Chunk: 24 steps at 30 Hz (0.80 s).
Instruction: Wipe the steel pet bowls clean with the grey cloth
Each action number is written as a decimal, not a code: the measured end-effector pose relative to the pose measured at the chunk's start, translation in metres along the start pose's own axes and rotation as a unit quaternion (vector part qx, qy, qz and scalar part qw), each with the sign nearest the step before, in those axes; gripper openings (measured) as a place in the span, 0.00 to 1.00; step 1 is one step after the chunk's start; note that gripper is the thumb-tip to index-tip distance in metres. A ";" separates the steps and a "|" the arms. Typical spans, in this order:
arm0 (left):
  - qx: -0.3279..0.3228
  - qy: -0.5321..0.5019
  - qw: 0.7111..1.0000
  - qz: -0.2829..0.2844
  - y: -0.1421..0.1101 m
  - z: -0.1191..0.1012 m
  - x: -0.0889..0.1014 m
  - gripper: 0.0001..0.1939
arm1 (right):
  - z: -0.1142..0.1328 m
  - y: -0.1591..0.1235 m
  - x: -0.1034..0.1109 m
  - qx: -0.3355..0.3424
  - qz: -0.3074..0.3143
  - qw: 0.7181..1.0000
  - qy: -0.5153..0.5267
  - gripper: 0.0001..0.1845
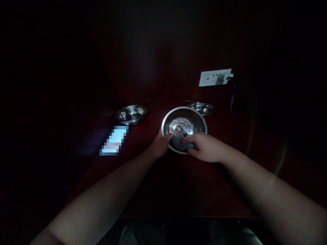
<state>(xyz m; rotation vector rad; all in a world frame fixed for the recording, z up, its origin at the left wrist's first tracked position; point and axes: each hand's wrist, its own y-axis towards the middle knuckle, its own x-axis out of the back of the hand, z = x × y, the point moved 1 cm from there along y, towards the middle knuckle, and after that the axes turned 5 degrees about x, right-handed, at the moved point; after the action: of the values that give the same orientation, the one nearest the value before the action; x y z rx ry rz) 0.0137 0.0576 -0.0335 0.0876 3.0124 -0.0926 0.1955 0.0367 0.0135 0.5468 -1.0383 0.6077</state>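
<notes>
A shiny steel bowl [200, 124] with a label inside its bottom is tilted toward me above the dark red table. My left hand [161, 144] grips its left rim, thumb on the inner side and fingers hidden behind. My right hand [204, 146] is closed on a dark grey cloth [180, 143], pressed against the near inner side of the bowl. Behind the bowl to the right sits a smaller steel dish [204, 108], partly covered by the bowl's rim. Farther left stand steel bowls [131, 114] that look stacked.
A lit phone [114, 140], its screen blurred out, lies left of my left hand. On the back wall, a white socket plate [212, 77] holds a plug with a dark cable [232, 102] running down at the right. The table's front edge [189, 217] is near my legs.
</notes>
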 end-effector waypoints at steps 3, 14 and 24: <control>-0.002 0.005 1.000 0.001 0.000 0.000 0.000 0.17 | 0.000 0.000 0.000 -0.005 0.004 1.000 -0.002 0.13; -0.002 0.017 1.000 -0.014 0.001 0.000 0.001 0.14 | 0.003 -0.001 -0.002 0.011 -0.010 1.000 -0.004 0.16; -0.013 0.027 1.000 -0.001 0.003 0.003 0.002 0.16 | 0.002 -0.001 -0.004 0.031 -0.015 0.999 0.006 0.18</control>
<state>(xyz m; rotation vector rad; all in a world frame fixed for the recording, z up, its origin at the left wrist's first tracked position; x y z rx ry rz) 0.0124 0.0602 -0.0368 0.0857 3.0659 -0.0524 0.1932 0.0341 0.0108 0.6105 -1.0009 0.6173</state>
